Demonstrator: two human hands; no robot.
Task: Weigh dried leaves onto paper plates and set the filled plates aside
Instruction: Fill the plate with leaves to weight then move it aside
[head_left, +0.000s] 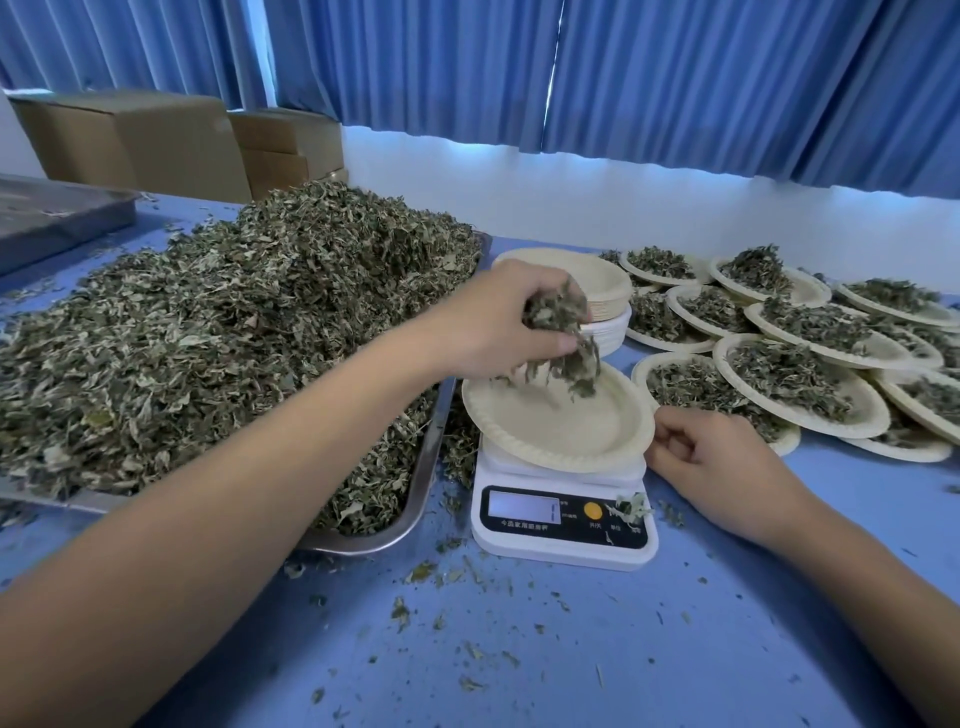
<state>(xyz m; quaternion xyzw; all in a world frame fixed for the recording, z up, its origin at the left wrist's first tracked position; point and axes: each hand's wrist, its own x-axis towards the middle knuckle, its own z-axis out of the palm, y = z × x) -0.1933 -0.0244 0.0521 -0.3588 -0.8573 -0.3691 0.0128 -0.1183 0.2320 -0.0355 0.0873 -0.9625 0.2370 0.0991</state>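
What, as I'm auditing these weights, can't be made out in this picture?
All in the head view:
Scale display: washed out by glare, no digits readable.
Filled plates: overlapping and cut off by the right edge, so uncountable.
Right hand: curled fingers hide whether it touches the plate rim.
Tray: cut by the left edge, buried under leaves.

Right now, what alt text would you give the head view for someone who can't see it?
The left hand holds a clump of leaves over a bare plate on the scale; the right hand, fingers curled, sits at the plate's right rim. A tray heaped with leaves lies left, filled plates right.
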